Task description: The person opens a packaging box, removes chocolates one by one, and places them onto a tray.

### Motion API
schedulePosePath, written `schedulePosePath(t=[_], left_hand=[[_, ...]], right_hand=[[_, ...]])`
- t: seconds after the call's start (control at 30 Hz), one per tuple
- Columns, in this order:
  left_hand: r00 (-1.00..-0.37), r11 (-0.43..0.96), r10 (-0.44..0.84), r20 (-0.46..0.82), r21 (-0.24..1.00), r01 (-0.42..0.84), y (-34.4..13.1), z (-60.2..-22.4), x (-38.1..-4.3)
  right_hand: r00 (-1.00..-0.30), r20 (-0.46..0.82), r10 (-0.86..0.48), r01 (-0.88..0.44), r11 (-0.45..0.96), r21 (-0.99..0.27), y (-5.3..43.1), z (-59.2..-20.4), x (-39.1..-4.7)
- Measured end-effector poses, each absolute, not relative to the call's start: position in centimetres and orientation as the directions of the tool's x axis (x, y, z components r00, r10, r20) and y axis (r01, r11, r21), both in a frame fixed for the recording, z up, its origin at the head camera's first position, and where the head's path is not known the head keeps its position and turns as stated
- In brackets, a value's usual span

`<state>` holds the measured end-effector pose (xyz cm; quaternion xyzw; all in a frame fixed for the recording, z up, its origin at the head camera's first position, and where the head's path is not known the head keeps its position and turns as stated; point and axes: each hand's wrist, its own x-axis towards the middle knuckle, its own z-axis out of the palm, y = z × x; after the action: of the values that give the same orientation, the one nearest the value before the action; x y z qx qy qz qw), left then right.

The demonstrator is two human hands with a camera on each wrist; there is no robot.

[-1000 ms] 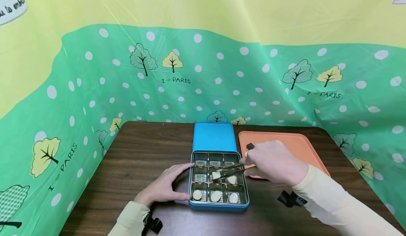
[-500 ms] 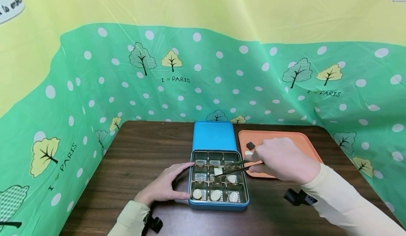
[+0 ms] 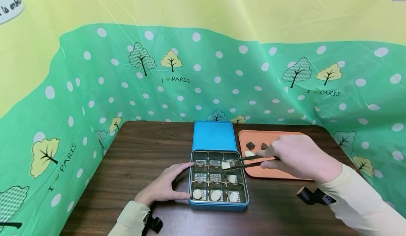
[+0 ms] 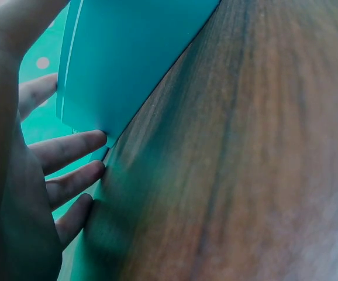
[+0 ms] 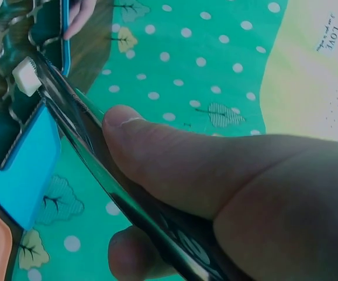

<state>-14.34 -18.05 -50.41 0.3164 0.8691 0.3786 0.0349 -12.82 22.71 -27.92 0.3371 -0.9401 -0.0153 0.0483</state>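
Observation:
A blue tin (image 3: 219, 206) with a compartmented insert stands on the table, its lid (image 3: 214, 136) folded back. My left hand (image 3: 165, 185) rests against the tin's left side, thumb and fingers spread; in the left wrist view, fingertips (image 4: 90, 140) touch the blue wall. Metal tongs (image 3: 245, 165) are pinched between thumb and fingers of my right hand (image 3: 299, 155). Their tips hold a small white block (image 5: 26, 76) over the insert, near the right back compartment. Round white pieces (image 3: 216, 195) lie in the front compartments, another white piece (image 3: 232, 179) in the middle row's right one.
An orange tray (image 3: 263, 172) lies right of the tin, partly hidden by my right hand. On it are a dark brown piece (image 3: 250, 145), a second brown piece (image 3: 264, 146) and a white piece (image 3: 249, 154). A patterned cloth (image 3: 177, 98) hangs behind the wooden table.
My right hand has moved right, carrying the white block in the tongs up from the centre compartment towards the back right. More of the tray's pieces show. My left hand stays put.

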Motion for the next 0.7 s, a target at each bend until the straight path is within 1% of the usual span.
schedulePosePath(t=[0.1, 0.33, 0.7], left_hand=[[-0.795, 0.512, 0.579, 0.181, 0.677, 0.528, -18.0, -50.5, -14.4], [-0.800, 0.513, 0.574, 0.173, 0.686, 0.516, -18.0, -50.5, -14.4], [-0.801, 0.511, 0.573, 0.172, 0.689, 0.514, -18.0, -50.4, -14.3]], right_hand=[[-0.797, 0.062, -0.601, -0.600, 0.799, 0.041, 23.5, -27.8, -12.8], [-0.827, 0.077, -0.557, -0.553, 0.831, 0.065, 25.9, -27.7, -12.9], [-0.901, -0.027, -0.433, -0.432, 0.901, -0.031, 29.3, -28.2, -14.1]])
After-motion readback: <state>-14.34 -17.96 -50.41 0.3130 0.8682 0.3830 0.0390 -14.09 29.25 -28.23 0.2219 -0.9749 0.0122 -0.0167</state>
